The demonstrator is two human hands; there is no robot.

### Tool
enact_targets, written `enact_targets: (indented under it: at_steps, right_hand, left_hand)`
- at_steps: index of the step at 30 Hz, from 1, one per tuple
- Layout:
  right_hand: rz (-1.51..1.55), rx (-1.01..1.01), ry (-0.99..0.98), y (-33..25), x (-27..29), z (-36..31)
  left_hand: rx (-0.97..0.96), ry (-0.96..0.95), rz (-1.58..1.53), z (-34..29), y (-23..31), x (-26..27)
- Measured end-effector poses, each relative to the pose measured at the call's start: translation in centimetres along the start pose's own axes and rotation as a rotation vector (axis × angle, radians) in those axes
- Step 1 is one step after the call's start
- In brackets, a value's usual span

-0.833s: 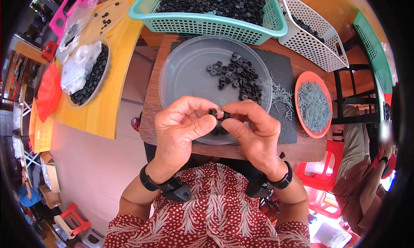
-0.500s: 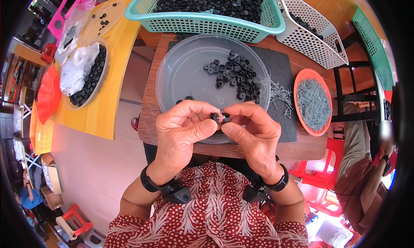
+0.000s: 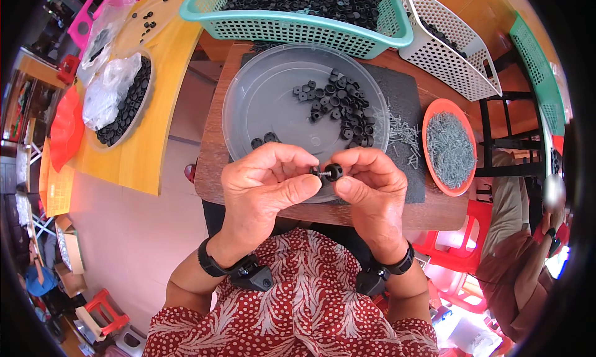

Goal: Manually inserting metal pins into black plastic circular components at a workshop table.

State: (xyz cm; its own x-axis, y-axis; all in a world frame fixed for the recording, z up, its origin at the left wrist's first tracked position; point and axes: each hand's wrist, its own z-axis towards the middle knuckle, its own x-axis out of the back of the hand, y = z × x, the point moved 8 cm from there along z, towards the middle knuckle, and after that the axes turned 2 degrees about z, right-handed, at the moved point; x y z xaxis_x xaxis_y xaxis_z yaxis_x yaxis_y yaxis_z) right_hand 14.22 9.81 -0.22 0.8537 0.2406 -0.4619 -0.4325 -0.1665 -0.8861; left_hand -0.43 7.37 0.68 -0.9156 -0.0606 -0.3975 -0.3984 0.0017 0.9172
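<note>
Over the near rim of the clear round tub [image 3: 239, 84], my left hand [image 3: 257, 186] pinches a small black plastic part, mostly hidden by its fingertips. Between finger and thumb, my right hand [image 3: 375, 192] grips a round black plastic cap [image 3: 335, 171]. A short silver screw [image 3: 325, 173] bridges the gap between the two pieces; which of them it is seated in, I cannot tell. Behind the hands, many black caps [image 3: 347, 102] are heaped on the tub's right side, and a few lie near its left edge.
Loose screws [image 3: 405, 137] lie on the dark mat right of the tub, beside an orange dish of screws [image 3: 451, 149]. A green basket of black caps [image 3: 292, 31] and a white basket [image 3: 475, 78] stand behind. On the left is a yellow table [image 3: 139, 174]. A person [image 3: 515, 270] sits at right.
The two black pieces, close together before, are now slightly apart, with the screw showing between them. My right hand has shifted slightly right.
</note>
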Motion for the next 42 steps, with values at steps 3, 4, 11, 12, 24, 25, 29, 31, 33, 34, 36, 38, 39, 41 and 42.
enact_targets:
  at_steps: [3,4,11,12,24,25,29,31,33,34,36,38,39,41,42]
  right_hand:
    - [0.116,-0.071,-0.032,0.5,0.0,0.1]
    - [0.114,-0.074,-0.034,0.6,0.0,0.2]
    - [0.2,-0.084,-0.062,0.6,-0.4,0.3]
    - [0.195,-0.08,-0.061,0.5,-0.5,0.3]
    - [0.137,-0.066,-0.022,0.9,-0.2,0.2]
    - [0.136,-0.067,-0.022,0.9,-0.2,0.2]
    - [0.082,-0.025,-0.013,0.8,-0.2,0.1]
    - [0.036,0.006,-0.013,0.5,-0.3,0.0]
    - [-0.058,0.071,-0.007,-0.1,-0.5,-0.2]
    - [-0.058,0.071,-0.006,-0.1,-0.4,-0.2]
    - [-0.078,0.106,-0.052,-0.3,-0.6,-0.2]
    - [-0.087,0.11,-0.048,-0.3,-0.5,-0.2]
    - [-0.097,0.113,-0.045,-0.3,-0.5,-0.2]
    - [-0.038,0.043,0.0,0.0,-0.4,-0.5]
    - [0.02,-0.028,0.04,0.4,-0.1,-0.6]
  left_hand:
    - [-0.007,0.005,0.012,-0.2,0.3,-0.3]
    - [-0.007,0.008,0.01,-0.2,0.5,-0.5]
    - [-0.003,0.049,0.062,-0.3,0.6,-0.6]
    - [0.004,0.048,0.071,-0.3,0.5,-0.6]
    - [-0.02,0.057,0.157,-0.4,0.1,-0.3]
    - [-0.02,0.058,0.156,-0.4,0.1,-0.3]
    - [-0.007,0.059,0.197,-0.5,0.2,-0.4]
    - [-0.006,0.052,0.201,-0.5,0.2,-0.5]
    - [-0.012,0.064,0.175,-0.5,0.2,-0.5]
    - [-0.012,0.062,0.176,-0.5,0.2,-0.5]
    - [0.012,0.055,0.188,-0.5,0.1,-0.5]
    - [0.001,0.041,0.237,-0.5,0.0,-0.5]
    - [-0.011,0.027,0.286,-0.5,0.0,-0.6]
    - [-0.036,0.005,0.333,-0.5,0.0,-0.6]
    - [-0.064,-0.014,0.378,-0.4,0.1,-0.8]
